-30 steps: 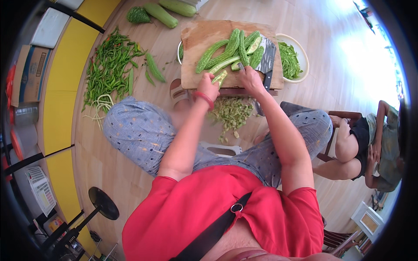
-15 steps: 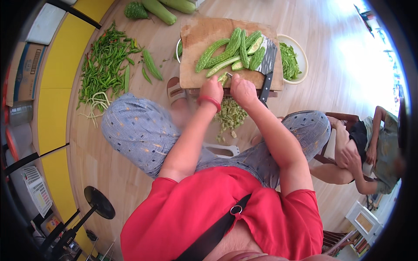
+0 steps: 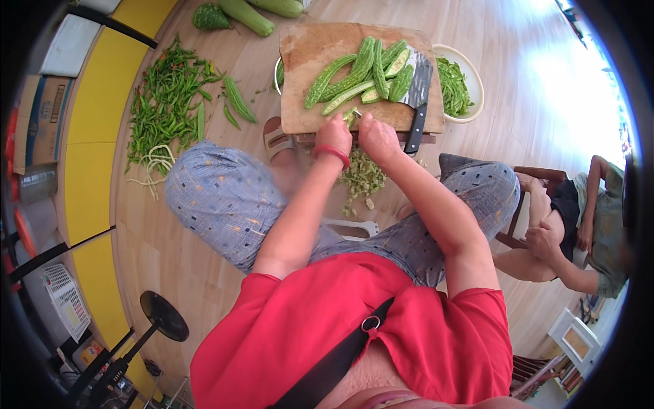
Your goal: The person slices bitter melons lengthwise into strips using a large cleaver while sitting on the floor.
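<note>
My left hand [image 3: 334, 136], with a red bangle at the wrist, is closed around a halved bitter melon [image 3: 349, 117] at the near edge of the wooden cutting board [image 3: 300, 54]. Pinched in my right hand [image 3: 379, 140] is a small metal tool [image 3: 357, 114], its tip against the melon's cut side; its kind is mostly hidden by the fingers. Beyond my hands lie several whole and halved bitter melons [image 3: 364, 63]. A cleaver [image 3: 420, 82] with a black handle rests at the board's right side. Pale scooped-out pith [image 3: 364, 178] is heaped below the board's near edge.
Right of the board stands a white bowl [image 3: 479, 95] of sliced green pieces. Green chilies [image 3: 163, 102] and a loose bitter melon [image 3: 237, 99] lie on the floor at left, larger gourds [image 3: 246, 17] farther off. Another person [image 3: 565, 238] sits at the right.
The view has shifted slightly. Both hands stay at the board's near edge with the melon half and metal tool, moving only a little.
</note>
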Motion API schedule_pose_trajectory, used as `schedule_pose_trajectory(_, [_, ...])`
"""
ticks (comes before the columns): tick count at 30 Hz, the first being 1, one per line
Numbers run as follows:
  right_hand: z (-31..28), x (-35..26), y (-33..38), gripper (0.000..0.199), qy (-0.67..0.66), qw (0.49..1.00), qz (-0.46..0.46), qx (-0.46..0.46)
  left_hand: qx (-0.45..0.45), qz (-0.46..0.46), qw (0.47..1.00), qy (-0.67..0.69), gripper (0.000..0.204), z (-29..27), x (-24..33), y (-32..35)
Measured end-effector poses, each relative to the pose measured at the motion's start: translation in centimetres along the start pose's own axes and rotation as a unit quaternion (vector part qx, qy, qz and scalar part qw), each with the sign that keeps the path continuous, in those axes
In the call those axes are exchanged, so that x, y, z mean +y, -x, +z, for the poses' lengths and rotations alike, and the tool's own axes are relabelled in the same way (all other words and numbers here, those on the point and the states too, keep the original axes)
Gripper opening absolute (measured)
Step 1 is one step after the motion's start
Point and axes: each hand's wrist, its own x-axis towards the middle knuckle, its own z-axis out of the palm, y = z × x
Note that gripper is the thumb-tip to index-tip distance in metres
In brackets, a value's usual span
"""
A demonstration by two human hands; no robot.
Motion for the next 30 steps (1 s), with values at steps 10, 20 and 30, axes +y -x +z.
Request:
schedule_pose_trajectory(10, [0.5, 0.8, -0.1, 0.01, -0.018, 0.999, -0.029, 0.016, 0.001, -0.038, 0.999, 0.031, 0.013, -0.1, 0.0, -0.5])
schedule_pose_trajectory(20, [-1.2, -0.3, 0.7, 0.021, -0.126, 0.992, 0.006, 0.014, -0.012, -0.225, 0.89, 0.396, 0.021, -1.4, -1.4, -1.2])
schedule_pose_trajectory(30, [-3.9, 2.3, -12.5, 0.029, -0.324, 0.935, 0.027, 0.14, -0.186, -0.226, 0.693, 0.658, 0.022, -5.8, -0.1, 0.5])
